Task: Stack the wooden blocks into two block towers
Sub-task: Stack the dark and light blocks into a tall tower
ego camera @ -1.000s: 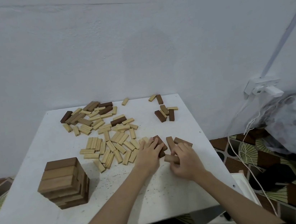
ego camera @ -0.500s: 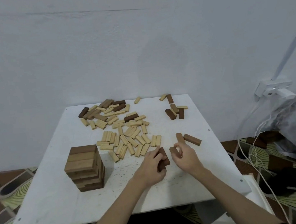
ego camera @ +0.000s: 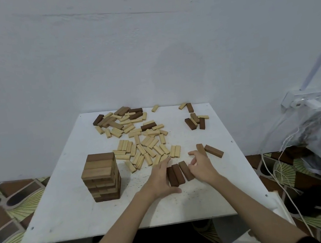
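Left hand (ego camera: 159,177) lies flat and spread against three dark blocks (ego camera: 179,173); right hand (ego camera: 201,167) touches them, fingers loosely curled.

Tower (ego camera: 101,178) left of loose blocks (ego camera: 144,144)

Matt white painted worktop (ego camera: 70,214), speckled with grit; wooden blocks (ego camera: 144,144) smooth, pale and dark-stained, unvarnished.
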Available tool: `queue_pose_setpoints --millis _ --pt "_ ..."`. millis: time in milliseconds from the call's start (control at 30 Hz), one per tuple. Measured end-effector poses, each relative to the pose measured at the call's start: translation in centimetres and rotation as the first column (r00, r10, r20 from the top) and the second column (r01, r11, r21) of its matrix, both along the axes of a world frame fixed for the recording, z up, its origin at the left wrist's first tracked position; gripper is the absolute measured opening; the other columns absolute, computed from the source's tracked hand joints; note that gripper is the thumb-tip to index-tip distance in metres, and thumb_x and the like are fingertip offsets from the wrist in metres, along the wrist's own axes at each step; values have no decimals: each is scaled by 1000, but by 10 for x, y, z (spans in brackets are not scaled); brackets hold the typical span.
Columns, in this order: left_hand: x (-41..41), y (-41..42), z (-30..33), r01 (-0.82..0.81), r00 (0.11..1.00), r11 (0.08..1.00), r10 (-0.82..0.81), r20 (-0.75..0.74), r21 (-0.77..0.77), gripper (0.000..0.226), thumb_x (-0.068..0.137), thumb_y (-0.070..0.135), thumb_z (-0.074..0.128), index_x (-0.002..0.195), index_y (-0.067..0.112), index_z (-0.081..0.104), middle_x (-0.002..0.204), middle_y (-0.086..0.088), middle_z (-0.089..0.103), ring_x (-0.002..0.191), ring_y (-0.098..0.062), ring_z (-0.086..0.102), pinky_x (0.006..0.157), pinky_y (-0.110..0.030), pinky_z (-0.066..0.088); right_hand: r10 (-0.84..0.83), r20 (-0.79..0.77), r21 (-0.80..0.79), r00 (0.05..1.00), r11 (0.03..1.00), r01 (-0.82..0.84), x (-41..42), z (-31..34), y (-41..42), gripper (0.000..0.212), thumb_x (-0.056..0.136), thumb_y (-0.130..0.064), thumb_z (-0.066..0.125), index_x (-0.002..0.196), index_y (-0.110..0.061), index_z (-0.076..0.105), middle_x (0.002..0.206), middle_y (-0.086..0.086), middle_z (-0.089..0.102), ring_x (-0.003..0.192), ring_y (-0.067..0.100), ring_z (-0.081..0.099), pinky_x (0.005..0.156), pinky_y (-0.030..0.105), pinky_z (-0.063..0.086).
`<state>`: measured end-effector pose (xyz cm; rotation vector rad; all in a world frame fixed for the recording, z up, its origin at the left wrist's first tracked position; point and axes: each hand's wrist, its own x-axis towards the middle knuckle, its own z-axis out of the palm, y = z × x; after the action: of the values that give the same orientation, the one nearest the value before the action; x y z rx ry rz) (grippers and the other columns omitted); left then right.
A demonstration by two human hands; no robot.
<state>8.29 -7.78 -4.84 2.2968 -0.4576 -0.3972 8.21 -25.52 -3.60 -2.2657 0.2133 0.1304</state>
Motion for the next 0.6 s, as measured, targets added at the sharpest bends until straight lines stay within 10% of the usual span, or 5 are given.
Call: queue_pose_setpoints --millis 200,600 --pt "-2 -2 -1 -36 999 998 35 -21 -56 116 62 34 87 149 20 10 145 -3 29 135 -18 23 111 -35 25 279 -122 -16 952 959 -283 -6 9 -10 86 79 15 45 149 -28 23 146 -2 35 66 14 45 58 17 43" --pt "1 -2 -1 -64 997 992 59 -58 -104 107 63 22 87 147 16 19 139 -1 39 131 -18 32 110 -33 29 371 -155 -109 916 915 -389 0 12 -8 105 71 4 74 152 -27 14 145 0 35 64 9 44 62 18 45"
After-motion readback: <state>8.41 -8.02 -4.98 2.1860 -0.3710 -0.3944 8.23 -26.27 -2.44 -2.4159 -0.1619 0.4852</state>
